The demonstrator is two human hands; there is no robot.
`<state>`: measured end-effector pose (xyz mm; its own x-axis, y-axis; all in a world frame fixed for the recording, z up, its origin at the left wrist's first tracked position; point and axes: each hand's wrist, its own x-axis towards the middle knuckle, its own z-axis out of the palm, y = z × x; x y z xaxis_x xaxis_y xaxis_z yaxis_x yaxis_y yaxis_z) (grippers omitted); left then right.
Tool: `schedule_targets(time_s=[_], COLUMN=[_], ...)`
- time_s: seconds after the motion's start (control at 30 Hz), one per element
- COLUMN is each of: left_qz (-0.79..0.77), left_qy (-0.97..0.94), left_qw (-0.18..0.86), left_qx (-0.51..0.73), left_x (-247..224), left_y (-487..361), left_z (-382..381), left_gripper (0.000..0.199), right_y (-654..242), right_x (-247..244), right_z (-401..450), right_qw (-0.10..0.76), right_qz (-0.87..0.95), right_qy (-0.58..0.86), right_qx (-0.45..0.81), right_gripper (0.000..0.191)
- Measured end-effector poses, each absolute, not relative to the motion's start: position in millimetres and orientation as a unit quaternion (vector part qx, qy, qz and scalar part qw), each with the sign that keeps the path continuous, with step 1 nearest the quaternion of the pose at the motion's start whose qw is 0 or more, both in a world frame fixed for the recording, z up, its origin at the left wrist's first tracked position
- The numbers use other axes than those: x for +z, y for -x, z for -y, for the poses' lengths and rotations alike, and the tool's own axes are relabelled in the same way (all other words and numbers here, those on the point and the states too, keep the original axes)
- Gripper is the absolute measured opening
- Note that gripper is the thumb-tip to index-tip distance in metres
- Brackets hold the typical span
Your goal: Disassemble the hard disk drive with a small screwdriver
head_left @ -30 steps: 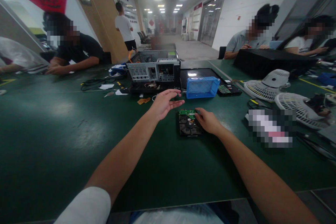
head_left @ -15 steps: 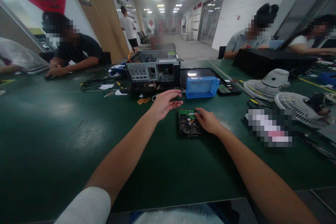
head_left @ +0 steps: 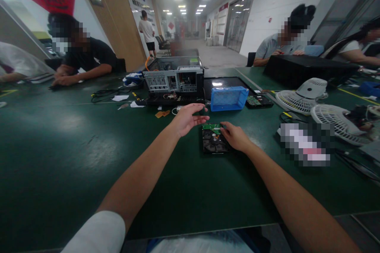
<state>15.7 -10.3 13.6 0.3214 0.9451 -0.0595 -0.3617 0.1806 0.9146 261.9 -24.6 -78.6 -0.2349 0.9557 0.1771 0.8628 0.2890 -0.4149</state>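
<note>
On the green table [head_left: 184,189] lies a hard drive [head_left: 213,142], its black underside and green circuit board facing up. My right hand [head_left: 236,136] grips the drive along its right edge, the thumb and fingers near the board's corner. Just beyond the drive's far left corner hovers my left hand [head_left: 190,119], fingers stretched out and apart, and I see nothing held in it. A blue plastic tray [head_left: 228,104] is tipped on its side behind the drive, a short way from both hands.
An opened computer case [head_left: 173,81] stands behind my left hand, beside a flat dark screen [head_left: 221,82]. Another circuit-board device [head_left: 259,101] lies right of the tray. White fan parts [head_left: 295,101], cables and a pixelated item fill the right side. Several people sit around the table.
My left hand has shifted slightly to the right. My right hand and the hard drive stay in place. In the background, a standing person has moved a little.
</note>
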Motion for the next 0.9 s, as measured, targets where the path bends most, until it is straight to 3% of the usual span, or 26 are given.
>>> schedule_targets(time_s=[0.23,0.6,0.9], left_qz=[-0.313,-0.323,-0.336], left_qy=[-0.365,-0.376,-0.352], left_qw=[0.72,0.718,0.707], left_qx=[0.5,0.489,0.513], left_x=[18.2,18.6,21.4], left_y=[-18.9,-15.7,-11.8], left_z=[12.5,9.5,6.7], left_gripper=[0.01,0.016,0.003], right_y=[-261.6,-262.6,-261.1], right_x=[-77.6,-81.1,-77.0], right_z=[25.7,23.1,25.2], right_qw=[0.208,0.205,0.2], right_qz=[0.776,0.779,0.775], right_qy=[0.584,0.583,0.589], right_qx=[0.116,0.108,0.112], right_gripper=[0.042,0.043,0.042])
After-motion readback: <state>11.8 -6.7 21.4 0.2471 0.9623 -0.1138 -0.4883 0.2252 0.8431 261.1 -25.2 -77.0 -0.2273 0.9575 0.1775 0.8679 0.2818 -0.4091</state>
